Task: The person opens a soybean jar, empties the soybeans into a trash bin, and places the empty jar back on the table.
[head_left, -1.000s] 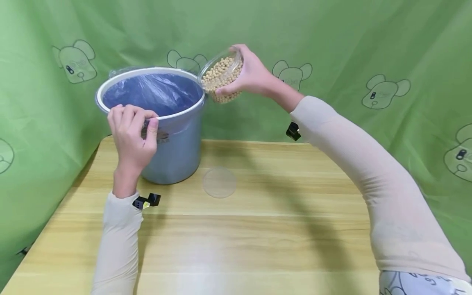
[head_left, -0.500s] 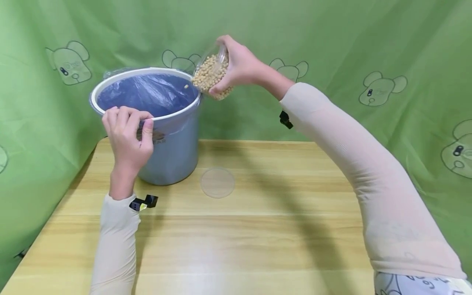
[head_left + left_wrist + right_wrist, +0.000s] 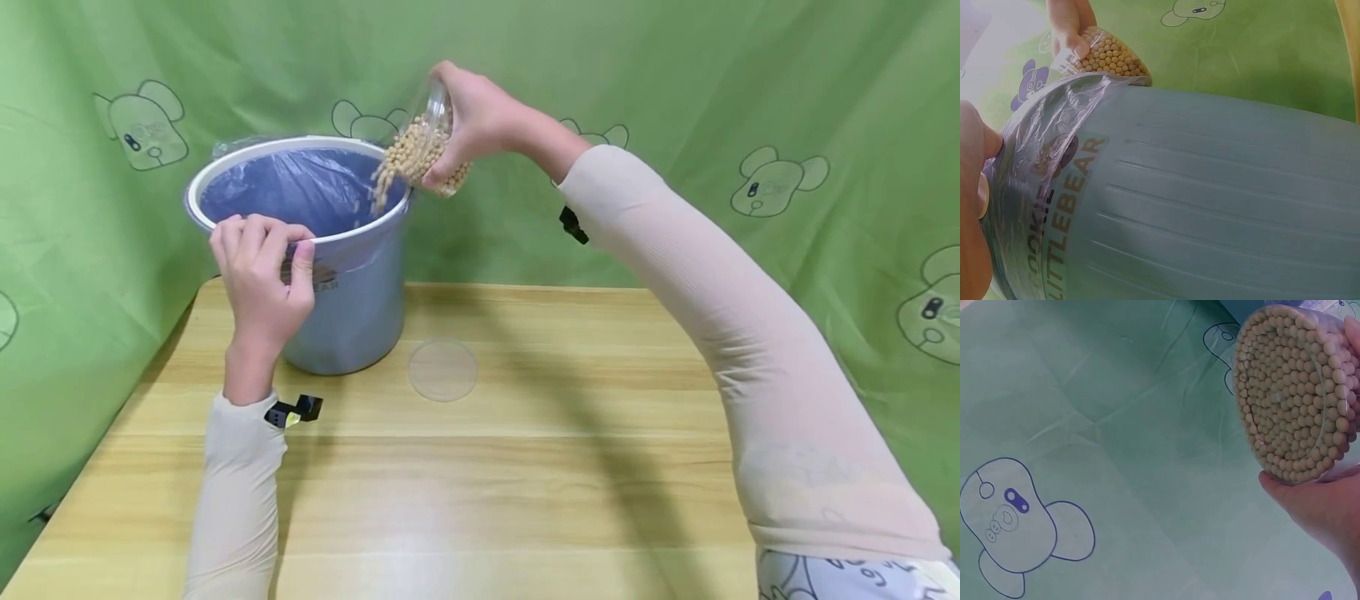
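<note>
My right hand (image 3: 483, 112) grips a clear plastic jar (image 3: 437, 102), tilted mouth-down over the right rim of a blue trash bin (image 3: 348, 308). Soybeans (image 3: 382, 179) stream from its mouth into the bin, which has a clear plastic liner (image 3: 307, 179) folded over its white rim. Seen from beneath in the right wrist view, the jar's base (image 3: 1282, 397) is still covered with beans. With fingers over the near rim and thumb outside, my left hand (image 3: 262, 275) holds the bin. The left wrist view shows the liner (image 3: 1054, 125) hanging over the printed lettering.
A clear round lid (image 3: 442, 371) lies flat on the wooden table (image 3: 465, 483), right of the bin's foot. Green cloth (image 3: 675, 83) with cartoon animal heads hangs behind and at both sides.
My right hand has moved left and tipped the jar further. Beans that stayed inside a second ago now pour into the bin. My left hand keeps its hold on the rim.
</note>
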`<act>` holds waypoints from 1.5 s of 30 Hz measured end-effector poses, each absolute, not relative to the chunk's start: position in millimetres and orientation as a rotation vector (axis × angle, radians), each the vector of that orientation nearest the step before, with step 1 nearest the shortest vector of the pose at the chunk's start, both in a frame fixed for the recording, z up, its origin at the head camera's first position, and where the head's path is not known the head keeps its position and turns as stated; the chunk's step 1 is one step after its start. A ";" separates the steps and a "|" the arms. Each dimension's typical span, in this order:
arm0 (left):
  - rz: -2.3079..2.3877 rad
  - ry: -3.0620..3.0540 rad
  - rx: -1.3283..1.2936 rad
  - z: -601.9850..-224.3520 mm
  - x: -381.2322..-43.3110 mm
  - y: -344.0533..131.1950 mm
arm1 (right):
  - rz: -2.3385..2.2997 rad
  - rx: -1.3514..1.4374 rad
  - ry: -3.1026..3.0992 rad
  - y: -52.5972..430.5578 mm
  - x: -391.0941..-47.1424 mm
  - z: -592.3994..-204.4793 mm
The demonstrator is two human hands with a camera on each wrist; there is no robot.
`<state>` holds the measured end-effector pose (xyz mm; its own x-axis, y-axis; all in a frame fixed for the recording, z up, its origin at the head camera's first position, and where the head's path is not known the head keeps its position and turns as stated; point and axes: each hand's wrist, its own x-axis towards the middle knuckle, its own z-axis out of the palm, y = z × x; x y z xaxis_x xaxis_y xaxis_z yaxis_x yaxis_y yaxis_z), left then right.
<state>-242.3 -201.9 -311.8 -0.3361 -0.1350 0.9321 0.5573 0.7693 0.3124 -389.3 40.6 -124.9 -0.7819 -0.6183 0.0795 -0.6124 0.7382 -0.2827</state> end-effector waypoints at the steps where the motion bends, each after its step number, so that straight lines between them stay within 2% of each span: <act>1: -0.729 -1.784 -0.329 -311.9 -242.0 -202.1 | -0.451 -1.034 2.907 39.9 -389.5 -124.6; 45: -0.733 -1.790 -0.338 -311.9 -244.7 -198.2 | 0.074 -1.054 3.005 20.4 -385.0 -114.2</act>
<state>-244.7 -198.2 -311.9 -0.3414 -0.1280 0.9311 0.5621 0.7662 0.3114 -385.0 20.4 -114.2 -0.7802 -0.6250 0.0263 -0.6229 0.7801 0.0581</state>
